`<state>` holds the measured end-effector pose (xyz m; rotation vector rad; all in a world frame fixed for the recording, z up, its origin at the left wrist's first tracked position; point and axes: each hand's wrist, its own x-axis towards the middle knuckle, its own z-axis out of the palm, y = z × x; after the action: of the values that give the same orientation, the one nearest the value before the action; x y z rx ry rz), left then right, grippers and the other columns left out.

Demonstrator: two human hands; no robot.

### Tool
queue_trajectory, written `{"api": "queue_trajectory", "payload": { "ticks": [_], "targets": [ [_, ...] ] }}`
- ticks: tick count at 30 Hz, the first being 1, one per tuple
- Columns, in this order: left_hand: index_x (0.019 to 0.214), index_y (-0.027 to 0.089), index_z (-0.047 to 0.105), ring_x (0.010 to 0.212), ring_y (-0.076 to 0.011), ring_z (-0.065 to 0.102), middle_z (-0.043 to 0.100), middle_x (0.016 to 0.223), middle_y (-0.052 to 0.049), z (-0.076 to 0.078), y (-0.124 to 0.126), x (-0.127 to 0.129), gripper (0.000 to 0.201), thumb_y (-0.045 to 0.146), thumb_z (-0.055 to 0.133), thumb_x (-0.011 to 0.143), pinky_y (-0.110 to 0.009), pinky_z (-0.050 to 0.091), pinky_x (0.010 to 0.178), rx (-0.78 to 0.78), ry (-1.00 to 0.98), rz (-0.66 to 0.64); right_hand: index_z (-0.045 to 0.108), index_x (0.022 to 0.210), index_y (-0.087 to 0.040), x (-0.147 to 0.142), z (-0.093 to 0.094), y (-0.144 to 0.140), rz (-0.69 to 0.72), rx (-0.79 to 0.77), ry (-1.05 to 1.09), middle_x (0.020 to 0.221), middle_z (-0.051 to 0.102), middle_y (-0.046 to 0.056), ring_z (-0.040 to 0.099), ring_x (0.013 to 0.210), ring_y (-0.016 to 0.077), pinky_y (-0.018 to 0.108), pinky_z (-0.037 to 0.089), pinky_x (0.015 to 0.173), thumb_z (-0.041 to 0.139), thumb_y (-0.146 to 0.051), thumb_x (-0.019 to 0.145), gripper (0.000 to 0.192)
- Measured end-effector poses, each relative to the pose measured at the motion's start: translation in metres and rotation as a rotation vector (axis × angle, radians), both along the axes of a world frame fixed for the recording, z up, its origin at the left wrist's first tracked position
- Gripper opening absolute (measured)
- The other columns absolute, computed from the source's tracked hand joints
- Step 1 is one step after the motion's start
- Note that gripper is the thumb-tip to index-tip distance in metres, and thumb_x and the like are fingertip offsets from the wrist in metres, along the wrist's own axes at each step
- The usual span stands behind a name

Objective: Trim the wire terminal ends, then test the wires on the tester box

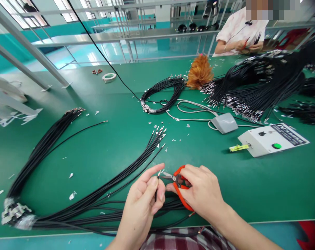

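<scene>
Orange-handled cutters [174, 178], gripped in R hand [203, 189], sit w/ blades parted nr thin wires [160, 171] of a black cable [158, 176] pinched in L hand [145, 194], near centre. Slip risk: fingertip or wire could get nicked b/c blades look v. close.

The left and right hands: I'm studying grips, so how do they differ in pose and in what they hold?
The left hand holds a thin black cable near its stripped end; the right hand holds red-handled pliers.
The left pinches, its index finger stretched out; the right has its fingers curled at the handles.
Both are bare.
</scene>
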<state>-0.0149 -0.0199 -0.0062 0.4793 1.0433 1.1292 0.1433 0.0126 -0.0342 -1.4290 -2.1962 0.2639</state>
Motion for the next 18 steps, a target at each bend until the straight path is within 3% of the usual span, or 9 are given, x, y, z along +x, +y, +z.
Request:
{"api": "queue_trajectory", "payload": {
  "ticks": [8,18],
  "targets": [
    [0.121,0.013,0.055,0.042,-0.0033,0.028,0.050,0.053,0.004,-0.0016,0.0006,-0.0003,0.042,0.030,0.062,0.083,-0.023,0.014,0.044,0.005,-0.026,-0.008,0.053,0.059,-0.019,-0.0018,0.0020,0.0004,0.008,0.055,-0.022,0.057,0.057,-0.002,0.048,0.052,0.0115,0.028,0.022,0.058,0.048,-0.054,0.088,0.045],
    [0.121,0.013,0.054,0.043,-0.0034,0.025,0.049,0.054,0.005,0.0070,-0.0048,0.0046,0.038,0.029,0.057,0.087,-0.025,0.014,0.047,0.007,0.022,0.040,0.054,0.058,-0.019,-0.0034,0.0017,0.0011,0.028,0.114,-0.043,0.055,0.058,-0.002,0.049,0.051,0.0112,0.029,0.022,0.059,0.049,-0.050,0.089,0.045]
  ]
}}
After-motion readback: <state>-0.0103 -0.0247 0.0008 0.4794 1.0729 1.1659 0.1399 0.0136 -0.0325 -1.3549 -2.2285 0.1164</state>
